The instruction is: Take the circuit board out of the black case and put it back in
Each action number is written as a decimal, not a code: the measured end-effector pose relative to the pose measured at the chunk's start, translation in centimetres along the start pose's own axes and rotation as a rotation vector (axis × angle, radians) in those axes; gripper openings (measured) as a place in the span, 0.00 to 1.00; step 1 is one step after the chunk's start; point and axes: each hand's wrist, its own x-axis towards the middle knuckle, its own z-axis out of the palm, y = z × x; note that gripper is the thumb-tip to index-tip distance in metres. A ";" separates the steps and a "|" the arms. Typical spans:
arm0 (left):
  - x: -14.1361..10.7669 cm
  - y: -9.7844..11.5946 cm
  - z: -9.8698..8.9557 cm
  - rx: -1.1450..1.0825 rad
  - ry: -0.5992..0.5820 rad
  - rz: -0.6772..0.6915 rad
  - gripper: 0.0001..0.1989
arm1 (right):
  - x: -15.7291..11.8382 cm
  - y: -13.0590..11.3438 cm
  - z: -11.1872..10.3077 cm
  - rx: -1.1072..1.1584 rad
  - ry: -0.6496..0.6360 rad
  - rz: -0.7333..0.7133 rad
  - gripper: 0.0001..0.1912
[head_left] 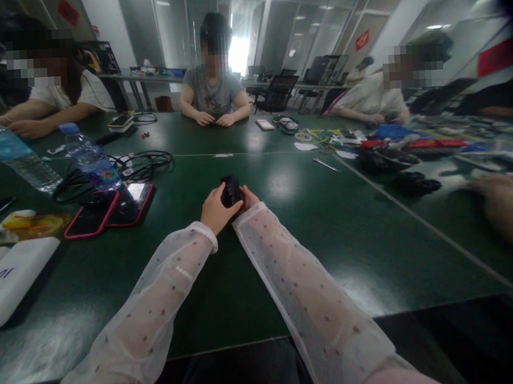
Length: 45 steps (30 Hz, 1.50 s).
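Both of my hands meet around a small black object [230,191] over the middle of the green table [227,285]. Its kind is unclear; it looks dark and rounded with a ridged edge. My left hand [217,210] wraps it from the left, thumb across the near side and fingers over the top. On the right side, my right hand [249,198] closes against it, its fingers partly hidden behind the object and the left thumb. Sheer white dotted sleeves cover both forearms.
Left of my hands lie two red-edged phones [130,204], a blue-capped water bottle [91,157], black cables [151,161] and a white box [18,284]. A silver tool [326,165] and heaped cables [391,142] lie right. Several people sit around; a blurred hand [504,205] is at far right.
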 end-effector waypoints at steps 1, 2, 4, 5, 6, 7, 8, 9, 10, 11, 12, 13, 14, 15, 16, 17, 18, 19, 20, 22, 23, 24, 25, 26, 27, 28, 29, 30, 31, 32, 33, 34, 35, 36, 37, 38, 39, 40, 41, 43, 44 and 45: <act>0.0 0.1 -0.1 -0.003 0.018 0.006 0.34 | 0.0 0.0 0.0 0.004 0.011 0.003 0.20; 0.0 0.1 -0.1 -0.008 0.037 0.012 0.33 | 0.0 0.0 -0.1 0.010 0.029 0.007 0.20; 0.1 0.2 -0.3 -0.020 0.075 0.029 0.31 | 0.1 0.0 -0.4 0.021 0.071 0.021 0.20; 0.1 0.2 -0.3 -0.029 0.091 0.039 0.30 | 0.2 0.0 -0.5 0.026 0.096 0.030 0.20; 0.1 0.2 -0.4 -0.037 0.104 0.049 0.30 | 0.3 0.0 -0.7 0.029 0.123 0.040 0.19; 0.1 0.2 -0.4 -0.044 0.115 0.057 0.28 | 0.4 -0.1 -0.9 0.031 0.148 0.054 0.18; 0.1 0.2 -0.5 -0.048 0.125 0.062 0.27 | 0.6 -0.1 -1.0 0.032 0.171 0.068 0.16; 0.1 0.1 -0.5 -0.050 0.134 0.065 0.27 | 0.7 -0.1 -1.1 0.036 0.187 0.075 0.15; 0.2 0.1 -0.5 -0.050 0.142 0.068 0.26 | 0.8 -0.1 -1.2 0.040 0.192 0.075 0.13; 0.2 0.1 -0.6 -0.051 0.152 0.071 0.25 | 0.8 -0.1 -1.3 0.043 0.190 0.070 0.10; 0.2 0.1 -0.7 -0.053 0.162 0.078 0.25 | 0.9 0.0 -1.4 0.047 0.183 0.054 0.08; 0.2 0.1 -0.8 -0.060 0.173 0.086 0.24 | 0.9 0.0 -1.4 0.052 0.176 0.035 0.08; 0.3 0.2 -0.9 -0.068 0.185 0.093 0.22 | 0.8 0.1 -1.4 0.057 0.171 0.011 0.08; 0.3 0.3 -1.0 -0.078 0.196 0.097 0.21 | 0.8 0.2 -1.5 0.060 0.172 -0.015 0.09; 0.3 0.4 -1.1 -0.088 0.204 0.096 0.20 | 0.8 0.3 -1.5 0.063 0.170 -0.036 0.09; 0.3 0.4 -1.2 -0.098 0.210 0.090 0.19 | 0.8 0.5 -1.4 0.064 0.166 -0.058 0.10; 0.3 0.5 -1.4 -0.109 0.215 0.080 0.18 | 0.8 0.6 -1.4 0.062 0.159 -0.074 0.11; 0.3 0.5 -1.5 -0.120 0.222 0.067 0.17 | 0.8 0.7 -1.4 0.056 0.151 -0.082 0.11; 0.3 0.5 -1.6 -0.133 0.229 0.054 0.17 | 0.9 0.7 -1.4 0.049 0.147 -0.091 0.12; 0.4 0.4 -1.9 -0.163 0.251 0.029 0.17 | 1.2 0.9 -1.4 0.034 0.154 -0.093 0.12; 0.4 0.3 -2.0 -0.180 0.267 0.015 0.17 | 1.3 0.9 -1.4 0.029 0.164 -0.091 0.12; 0.5 0.1 -2.1 -0.199 0.288 -0.001 0.17 | 1.5 1.0 -1.5 0.024 0.167 -0.083 0.13; 0.7 -0.1 -2.2 -0.220 0.313 -0.018 0.17 | 1.6 1.0 -1.6 0.020 0.166 -0.080 0.13; 0.8 -0.3 -2.3 -0.248 0.339 -0.037 0.17 | 1.7 1.0 -1.7 0.016 0.158 -0.076 0.13; 1.0 -0.6 -2.3 -0.282 0.365 -0.059 0.18 | 1.8 1.0 -1.8 0.013 0.146 -0.071 0.13; 1.2 -1.0 -2.3 -0.326 0.382 -0.083 0.18 | 1.8 0.9 -1.9 0.011 0.132 -0.066 0.13; 1.4 -1.4 -2.2 -0.388 0.385 -0.114 0.18 | 1.7 0.9 -2.0 0.012 0.119 -0.057 0.12; 1.6 -1.8 -2.1 -0.463 0.378 -0.159 0.19 | 1.6 0.8 -2.1 0.018 0.106 -0.048 0.12; 1.8 -2.2 -1.9 -0.538 0.350 -0.216 0.19 | 1.5 0.8 -2.2 0.027 0.098 -0.038 0.11; 1.8 -2.5 -1.6 -0.606 0.327 -0.294 0.20 | 1.3 0.7 -2.2 0.039 0.091 -0.031 0.11; 1.9 -2.8 -1.4 -0.663 0.301 -0.373 0.20 | 1.2 0.6 -2.2 0.053 0.092 -0.033 0.11; 1.9 -3.0 -1.2 -0.703 0.272 -0.428 0.20 | 1.0 0.6 -2.2 0.070 0.095 -0.033 0.11; 1.8 -3.0 -1.0 -0.727 0.252 -0.457 0.20 | 0.8 0.5 -2.1 0.087 0.102 -0.032 0.11; 1.7 -3.0 -0.8 -0.745 0.233 -0.471 0.20 | 0.7 0.4 -2.0 0.104 0.111 -0.027 0.12; 1.7 -3.0 -0.8 -0.758 0.217 -0.473 0.20 | 0.5 0.3 -1.8 0.119 0.120 -0.018 0.13; 1.6 -2.9 -0.7 -0.769 0.204 -0.471 0.20 | 0.4 0.2 -1.7 0.132 0.128 -0.004 0.13; 1.6 -2.8 -0.7 -0.781 0.193 -0.476 0.19 | 0.2 0.1 -1.5 0.144 0.138 0.009 0.14; 1.6 -2.8 -0.7 -0.795 0.182 -0.488 0.19 | 0.1 -0.1 -1.3 0.158 0.147 0.019 0.14; 1.6 -2.8 -0.8 -0.813 0.166 -0.507 0.19 | 0.0 -0.2 -1.1 0.174 0.156 0.023 0.14; 1.6 -3.0 -0.8 -0.849 0.121 -0.553 0.17 | -0.3 -0.4 -0.8 0.207 0.170 0.031 0.15; 1.7 -3.2 -0.8 -0.859 0.094 -0.575 0.16 | -0.4 -0.5 -0.7 0.222 0.177 0.034 0.15; 1.7 -3.4 -0.8 -0.860 0.061 -0.592 0.15 | -0.4 -0.6 -0.5 0.235 0.180 0.039 0.15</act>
